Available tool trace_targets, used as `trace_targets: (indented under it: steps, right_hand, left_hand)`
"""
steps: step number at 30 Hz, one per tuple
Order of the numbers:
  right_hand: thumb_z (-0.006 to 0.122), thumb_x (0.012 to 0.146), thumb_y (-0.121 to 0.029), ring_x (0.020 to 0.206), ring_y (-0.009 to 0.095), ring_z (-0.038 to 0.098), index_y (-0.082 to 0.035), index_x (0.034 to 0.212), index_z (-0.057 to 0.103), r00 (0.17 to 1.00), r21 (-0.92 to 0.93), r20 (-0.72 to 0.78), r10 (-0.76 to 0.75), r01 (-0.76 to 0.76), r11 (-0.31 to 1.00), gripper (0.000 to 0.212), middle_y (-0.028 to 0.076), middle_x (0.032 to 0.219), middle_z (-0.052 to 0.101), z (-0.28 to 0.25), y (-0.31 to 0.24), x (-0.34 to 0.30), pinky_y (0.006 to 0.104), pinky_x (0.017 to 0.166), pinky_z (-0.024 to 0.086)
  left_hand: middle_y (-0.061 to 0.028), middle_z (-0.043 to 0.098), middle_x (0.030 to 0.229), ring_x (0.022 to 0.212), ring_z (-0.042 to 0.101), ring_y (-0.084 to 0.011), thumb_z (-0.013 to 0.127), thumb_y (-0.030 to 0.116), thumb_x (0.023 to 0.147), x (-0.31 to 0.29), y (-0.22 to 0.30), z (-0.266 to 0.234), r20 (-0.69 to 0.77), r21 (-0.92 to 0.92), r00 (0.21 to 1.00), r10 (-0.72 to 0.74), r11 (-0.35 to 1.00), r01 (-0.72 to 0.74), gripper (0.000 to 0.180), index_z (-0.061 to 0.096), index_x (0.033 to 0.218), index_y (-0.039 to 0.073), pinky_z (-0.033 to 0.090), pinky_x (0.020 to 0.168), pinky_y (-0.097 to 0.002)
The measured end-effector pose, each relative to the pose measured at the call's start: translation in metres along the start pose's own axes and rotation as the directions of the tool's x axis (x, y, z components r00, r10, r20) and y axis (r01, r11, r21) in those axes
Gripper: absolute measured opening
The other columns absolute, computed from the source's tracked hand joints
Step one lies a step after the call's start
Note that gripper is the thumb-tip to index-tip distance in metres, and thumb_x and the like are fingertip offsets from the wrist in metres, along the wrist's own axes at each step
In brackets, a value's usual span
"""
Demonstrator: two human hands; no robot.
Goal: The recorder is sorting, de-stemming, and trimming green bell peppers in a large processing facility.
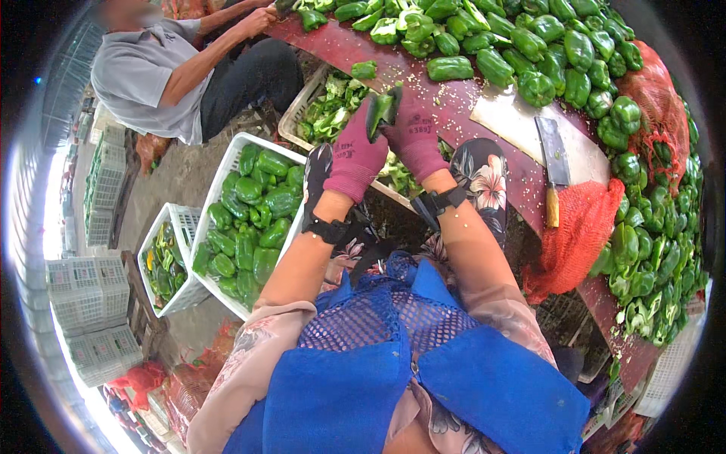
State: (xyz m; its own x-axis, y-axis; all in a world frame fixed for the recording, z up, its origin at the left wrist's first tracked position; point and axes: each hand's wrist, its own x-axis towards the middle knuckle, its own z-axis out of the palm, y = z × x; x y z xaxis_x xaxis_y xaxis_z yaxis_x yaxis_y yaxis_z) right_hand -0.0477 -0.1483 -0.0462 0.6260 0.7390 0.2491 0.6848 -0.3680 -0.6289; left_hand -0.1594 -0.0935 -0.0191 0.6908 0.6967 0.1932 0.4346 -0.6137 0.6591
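Both of my hands wear purple-red gloves. My left hand (357, 157) and my right hand (416, 138) close from either side round one green bell pepper (384, 110), held just over the table's near edge. A dark gap shows along the pepper; whether it is cut or torn cannot be told. Below my hands stands a pale crate (290, 121) with opened green pepper pieces (333, 106) in it. A cleaver (553, 151) with a wooden handle lies to the right, its blade on a white cutting board (499, 110).
Whole green peppers (529, 45) pile up across the dark red table (336, 41). Red mesh sacks (578, 234) lie at the right. A white crate of green peppers (253, 204) stands left of my knees. Another person (159, 68) sits at the far left, hands at the table.
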Motion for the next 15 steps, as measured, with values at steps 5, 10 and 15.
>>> trace_targets:
  steps: [5,10,15]
  right_hand:
    - [0.073,0.069,-0.03,0.092,0.037,0.059,0.0,0.112,0.043,0.997,0.009,-0.06,-0.053,0.054,0.999,0.06,0.022,0.103,0.057,0.013,0.001,-0.001,0.0427,0.077,0.049]
    - [0.07,0.07,-0.028,0.087,0.039,0.06,-0.002,0.105,0.052,0.986,0.185,-0.164,-0.019,0.05,0.981,0.047,0.023,0.093,0.06,0.015,0.007,0.005,0.0442,0.074,0.049]
    - [0.065,0.075,-0.028,0.081,0.037,0.062,0.0,0.108,0.054,0.974,0.824,0.145,0.174,-0.217,0.524,0.045,0.024,0.093,0.062,0.003,0.015,0.009,0.0437,0.071,0.049]
  left_hand:
    - [-0.0225,0.058,0.111,0.101,0.057,-0.0377,0.052,0.007,0.075,0.004,-0.022,0.013,0.01,-0.217,0.991,-0.13,0.968,0.129,0.062,0.04,0.135,0.014,0.045,0.086,-0.0386]
    - [-0.0178,0.06,0.114,0.1,0.06,-0.0273,0.046,0.001,0.072,0.02,-0.047,0.015,0.006,-0.406,1.0,-0.017,0.914,0.018,0.06,0.048,0.131,0.012,0.045,0.088,-0.0326]
    - [-0.0136,0.059,0.114,0.089,0.064,-0.0245,0.045,-0.007,0.073,0.025,-0.045,-0.027,0.345,-0.733,0.887,-0.308,0.502,0.459,0.055,0.053,0.126,0.008,0.052,0.079,-0.0298]
